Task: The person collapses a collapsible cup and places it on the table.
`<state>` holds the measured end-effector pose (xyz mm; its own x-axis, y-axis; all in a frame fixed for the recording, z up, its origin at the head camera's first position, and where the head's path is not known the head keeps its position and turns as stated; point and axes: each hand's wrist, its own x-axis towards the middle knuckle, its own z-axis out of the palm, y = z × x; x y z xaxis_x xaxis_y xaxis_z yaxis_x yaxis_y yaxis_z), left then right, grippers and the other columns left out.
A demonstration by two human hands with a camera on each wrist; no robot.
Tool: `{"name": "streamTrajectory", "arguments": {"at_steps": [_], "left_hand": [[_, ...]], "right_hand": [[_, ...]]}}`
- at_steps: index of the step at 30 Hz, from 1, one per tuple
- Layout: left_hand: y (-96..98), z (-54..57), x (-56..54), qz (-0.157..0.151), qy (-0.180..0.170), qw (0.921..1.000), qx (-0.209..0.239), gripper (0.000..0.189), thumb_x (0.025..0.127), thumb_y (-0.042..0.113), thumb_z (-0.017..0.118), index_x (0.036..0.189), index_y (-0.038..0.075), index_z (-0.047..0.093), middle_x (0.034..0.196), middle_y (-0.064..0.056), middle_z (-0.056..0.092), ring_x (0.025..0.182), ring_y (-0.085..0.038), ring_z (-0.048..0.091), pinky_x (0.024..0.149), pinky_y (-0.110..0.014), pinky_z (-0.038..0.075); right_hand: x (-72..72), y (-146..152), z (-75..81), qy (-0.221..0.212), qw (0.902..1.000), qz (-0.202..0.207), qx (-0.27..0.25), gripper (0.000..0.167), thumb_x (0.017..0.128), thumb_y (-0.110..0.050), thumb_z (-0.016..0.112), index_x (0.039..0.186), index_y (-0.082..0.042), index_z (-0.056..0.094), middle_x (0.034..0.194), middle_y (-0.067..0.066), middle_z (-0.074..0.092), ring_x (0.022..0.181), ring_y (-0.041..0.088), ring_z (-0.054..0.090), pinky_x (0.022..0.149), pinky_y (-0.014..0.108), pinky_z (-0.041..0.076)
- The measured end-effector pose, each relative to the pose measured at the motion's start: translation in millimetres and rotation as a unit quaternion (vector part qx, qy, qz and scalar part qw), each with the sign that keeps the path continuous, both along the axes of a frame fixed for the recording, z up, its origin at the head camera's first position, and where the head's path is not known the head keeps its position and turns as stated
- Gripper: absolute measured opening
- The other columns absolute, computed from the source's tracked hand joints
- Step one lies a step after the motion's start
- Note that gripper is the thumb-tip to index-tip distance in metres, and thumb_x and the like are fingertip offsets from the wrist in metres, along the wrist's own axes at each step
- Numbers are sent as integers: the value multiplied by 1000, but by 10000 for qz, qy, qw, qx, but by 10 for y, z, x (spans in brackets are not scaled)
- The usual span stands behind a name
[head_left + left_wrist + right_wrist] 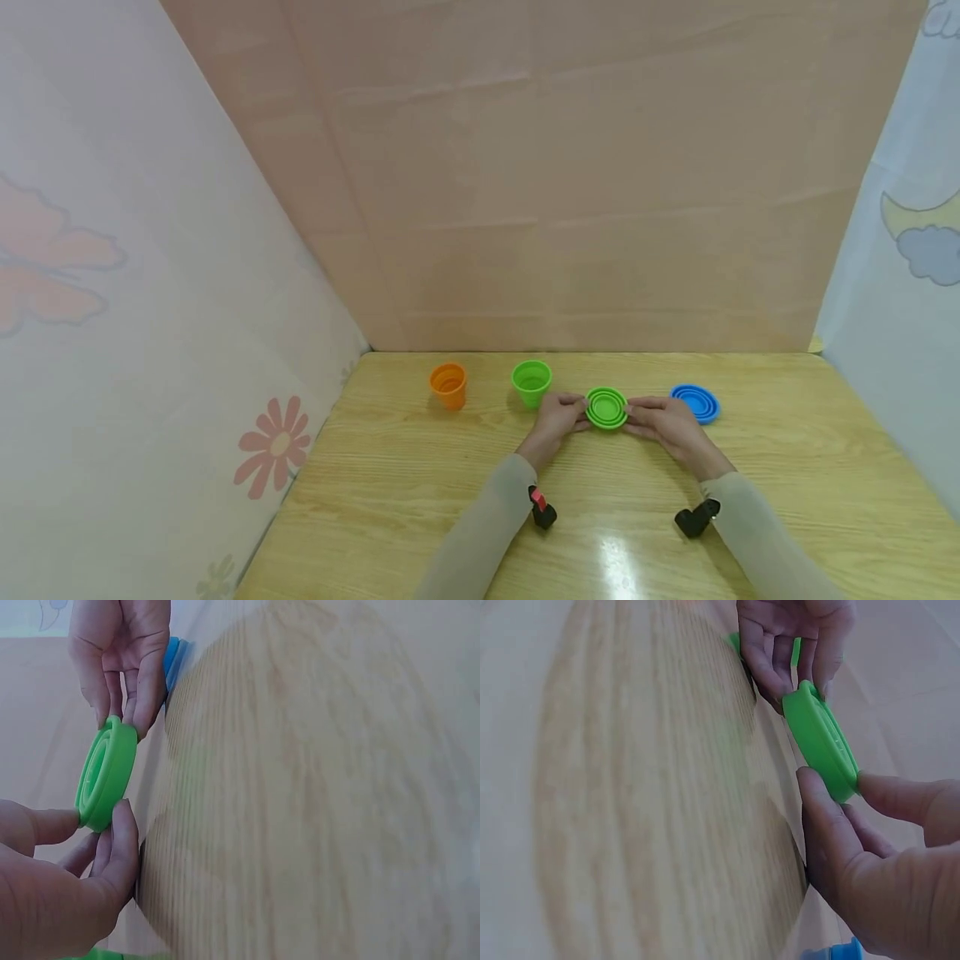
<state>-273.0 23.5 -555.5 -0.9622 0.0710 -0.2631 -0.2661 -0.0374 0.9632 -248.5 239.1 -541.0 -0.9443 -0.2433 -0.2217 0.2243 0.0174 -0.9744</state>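
Note:
A collapsed green silicone folding cup [606, 408], its rings pressed flat, is held between both hands over the table. My left hand [556, 422] pinches its left edge between thumb and fingers. On the opposite edge, my right hand [672, 428] pinches it the same way. In the left wrist view the flat cup [107, 774] is tilted, its rim facing away from the table. The right wrist view shows the side wall of the cup [817, 742] with fingertips at both ends.
An expanded green cup [532, 383] stands just behind my left hand, and an expanded orange cup [448, 385] farther left. A collapsed blue cup [695, 403] lies beside my right hand. The wooden table [390, 492] meets a wall at the back.

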Motion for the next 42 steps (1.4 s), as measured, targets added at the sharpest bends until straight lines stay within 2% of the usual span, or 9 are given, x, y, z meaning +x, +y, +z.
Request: {"name": "streamTrajectory", "arguments": {"at_steps": [10, 16, 19, 22, 25, 28, 34, 42], "left_hand": [[93, 77, -50, 202, -79, 9986, -473, 18, 101, 5, 68, 115, -4, 74, 104, -15, 75, 92, -22, 78, 80, -30, 68], [161, 78, -56, 251, 141, 9947, -991, 13, 99, 6, 71, 106, -3, 77, 96, -10, 76, 83, -18, 78, 72, -27, 67], [186, 67, -59, 245, 332, 9856, -1640, 13, 99, 10, 72, 101, 0, 80, 88, -6, 76, 73, -12, 73, 65, -25, 65], [204, 44, -75, 187, 655, 9704, -2315, 12, 98, 12, 73, 97, 3, 82, 81, -3, 75, 66, -7, 67, 59, -23, 59], [206, 34, -79, 87, 953, 9525, -2891, 14, 98, 13, 73, 92, 7, 84, 80, 0, 76, 69, -4, 62, 61, -22, 54], [194, 51, -65, 19, 1070, 9423, -3173, 17, 98, 15, 74, 87, 9, 84, 81, 3, 76, 74, -3, 60, 64, -22, 54], [177, 69, -66, -21, 1075, 9426, -3163, 24, 98, 14, 73, 76, 10, 82, 71, 4, 70, 66, -5, 55, 58, -22, 47], [166, 69, -81, -45, 941, 9472, -3066, 19, 99, 13, 72, 85, 8, 84, 74, 4, 71, 69, -5, 56, 59, -21, 47]], "right_hand": [[-115, -6, 14, -15, 9988, -172, 453, 54, 109, -11, 57, 150, 21, 39, 153, 42, 42, 110, 17, 76, 97, 36, 64], [-131, -4, 9, 16, 9963, -295, 804, 48, 109, -8, 55, 146, 21, 44, 151, 44, 44, 106, 18, 77, 93, 35, 66], [-131, -5, 7, 98, 9947, -349, 967, 46, 108, -7, 55, 143, 22, 48, 149, 45, 46, 102, 15, 77, 91, 34, 67], [-125, -14, 25, 248, 9919, -396, 1180, 44, 108, -8, 56, 141, 22, 50, 146, 44, 49, 99, 14, 77, 88, 32, 67], [-112, -30, 61, 342, 9878, -470, 1442, 43, 107, -9, 58, 138, 20, 55, 142, 43, 54, 97, 16, 78, 85, 32, 68], [-104, -45, 85, 441, 9827, -518, 1721, 41, 106, -10, 60, 135, 19, 58, 137, 41, 58, 95, 19, 78, 82, 32, 68], [-123, -77, 88, 731, 9721, -519, 2170, 35, 104, -10, 63, 128, 17, 64, 126, 38, 66, 89, 25, 79, 75, 32, 69], [-147, -94, 72, 888, 9643, -545, 2433, 31, 103, -8, 64, 122, 16, 67, 116, 36, 71, 84, 25, 79, 71, 32, 68]]}}
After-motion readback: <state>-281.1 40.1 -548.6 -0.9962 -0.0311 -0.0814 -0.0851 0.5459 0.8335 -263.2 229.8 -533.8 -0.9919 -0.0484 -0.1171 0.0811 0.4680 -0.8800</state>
